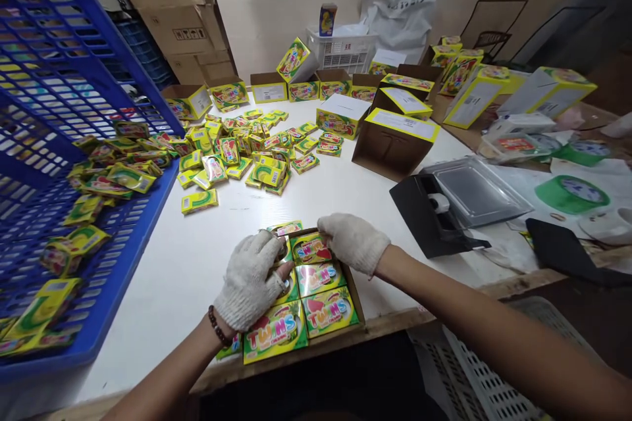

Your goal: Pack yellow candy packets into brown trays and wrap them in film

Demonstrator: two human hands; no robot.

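In front of me at the table's near edge sits an open display box (356, 302) filled with flat yellow-green candy packs (328, 312) marked TWINS. My left hand (251, 281), in a white knit glove with the thumb tip bare, reaches over the box's left side. Its fingers curl at the far left and the thumb presses on the packs, hiding some of them. At the box's far right corner, my right hand (354, 241), also gloved, has its fingers pinched at the rim. Another candy pack (286, 228) lies just past the far edge.
Loose candy packs (269, 171) are heaped on the white table (217, 243) beyond my hands. A blue crate (133, 263) holding more packs leans at the left. Display boxes (343, 115) line the back. At the right are a black tape dispenser (427, 217) and green tape (571, 194).
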